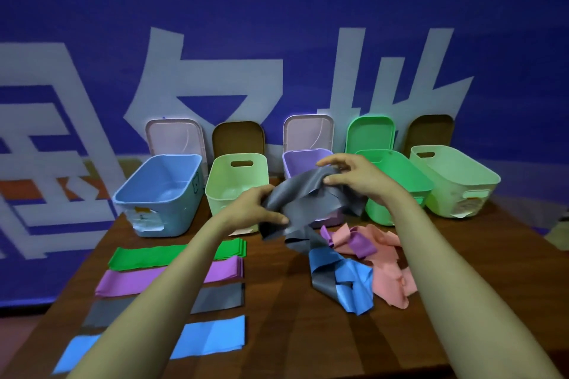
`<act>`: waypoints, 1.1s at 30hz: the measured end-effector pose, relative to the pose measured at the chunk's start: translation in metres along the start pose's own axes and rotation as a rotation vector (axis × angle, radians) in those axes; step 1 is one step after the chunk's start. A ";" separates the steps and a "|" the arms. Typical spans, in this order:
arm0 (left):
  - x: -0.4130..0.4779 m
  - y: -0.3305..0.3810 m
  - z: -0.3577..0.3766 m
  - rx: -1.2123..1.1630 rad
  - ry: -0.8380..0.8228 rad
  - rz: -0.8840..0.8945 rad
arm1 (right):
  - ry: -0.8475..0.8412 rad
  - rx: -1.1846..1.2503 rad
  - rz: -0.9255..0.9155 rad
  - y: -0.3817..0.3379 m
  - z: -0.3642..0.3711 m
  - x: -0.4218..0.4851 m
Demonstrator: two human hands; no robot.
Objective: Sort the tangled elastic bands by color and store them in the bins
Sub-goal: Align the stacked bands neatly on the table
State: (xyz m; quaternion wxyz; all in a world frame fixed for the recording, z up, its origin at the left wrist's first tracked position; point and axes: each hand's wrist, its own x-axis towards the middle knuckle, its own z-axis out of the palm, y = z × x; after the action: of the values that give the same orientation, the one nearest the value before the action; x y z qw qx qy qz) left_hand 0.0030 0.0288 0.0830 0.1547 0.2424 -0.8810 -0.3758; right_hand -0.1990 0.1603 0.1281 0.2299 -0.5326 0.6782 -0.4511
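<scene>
Hands clamped on a grey band (295, 197) above the middle of the table (277, 332).
The left hand (258, 209) grips the band's lower folds and the right hand (354, 175) pinches its upper edge, just before the purple bin (295, 163). The band's tail trails down into the tangled pile (354, 274) of blue, pink and purple bands toward the right edge. Near the left edge lie a flat green stack (138, 257), purple stack (132, 281), grey stack (218, 298) and blue stack (212, 335). The blue bin (154, 203), light green bin (228, 191), green bin (412, 184) and pale green bin (462, 191) share the far edge.
</scene>
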 end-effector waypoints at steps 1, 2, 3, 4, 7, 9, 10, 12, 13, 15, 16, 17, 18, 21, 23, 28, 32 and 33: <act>-0.001 -0.003 -0.002 -0.003 0.009 -0.024 | -0.008 0.014 0.006 -0.002 -0.003 0.000; -0.001 -0.004 -0.005 -0.020 0.017 -0.042 | -0.017 0.018 0.016 -0.002 -0.005 -0.001; -0.003 -0.005 -0.008 -0.050 0.027 -0.056 | -0.026 0.014 0.021 -0.003 -0.007 -0.001; -0.004 -0.005 -0.012 -0.088 0.043 -0.062 | -0.028 0.006 0.024 -0.004 -0.009 -0.001; -0.008 -0.003 -0.023 -0.229 0.072 -0.047 | -0.011 -0.062 0.009 -0.003 -0.011 0.001; -0.009 0.002 -0.029 -0.340 0.025 -0.036 | -0.007 -0.092 0.008 0.000 -0.012 0.004; -0.009 0.005 -0.032 -0.373 0.000 -0.026 | -0.007 -0.090 0.011 0.001 -0.013 0.005; -0.009 0.009 -0.035 -0.432 -0.005 -0.024 | -0.015 -0.067 0.019 0.004 -0.014 0.007; -0.008 0.009 -0.037 -0.473 0.014 -0.025 | -0.021 -0.056 0.027 0.005 -0.014 0.007; -0.006 0.008 -0.038 -0.546 0.068 -0.044 | -0.034 -0.057 0.050 0.010 -0.014 0.008; -0.005 0.009 -0.038 -0.576 0.088 -0.052 | -0.038 -0.077 0.067 0.013 -0.014 0.009; -0.003 0.010 -0.037 -0.591 0.112 -0.067 | -0.041 -0.112 0.089 0.016 -0.013 0.010; -0.002 0.013 -0.035 -0.585 0.119 -0.086 | -0.044 -0.157 0.111 0.020 -0.012 0.010; 0.003 0.023 -0.027 -0.486 0.028 -0.128 | -0.052 -0.379 0.134 0.026 -0.003 0.011; 0.004 0.030 -0.020 -0.363 -0.030 -0.141 | -0.084 -0.589 0.075 0.023 0.008 0.010; 0.015 0.026 -0.001 -0.167 0.149 -0.098 | -0.004 -0.839 -0.225 0.007 0.044 -0.005; 0.020 0.024 0.004 -0.442 0.254 -0.179 | 0.011 -0.839 -0.435 0.012 0.062 -0.013; 0.021 0.024 0.004 -0.470 0.257 -0.194 | 0.025 -0.840 -0.448 0.013 0.065 -0.013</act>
State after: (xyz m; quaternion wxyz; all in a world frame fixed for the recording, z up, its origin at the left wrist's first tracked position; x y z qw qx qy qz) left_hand -0.0239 0.0342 0.0993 0.2803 0.3288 -0.7154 -0.5491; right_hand -0.1503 0.1486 0.0832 -0.1163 -0.7071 0.6731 -0.1830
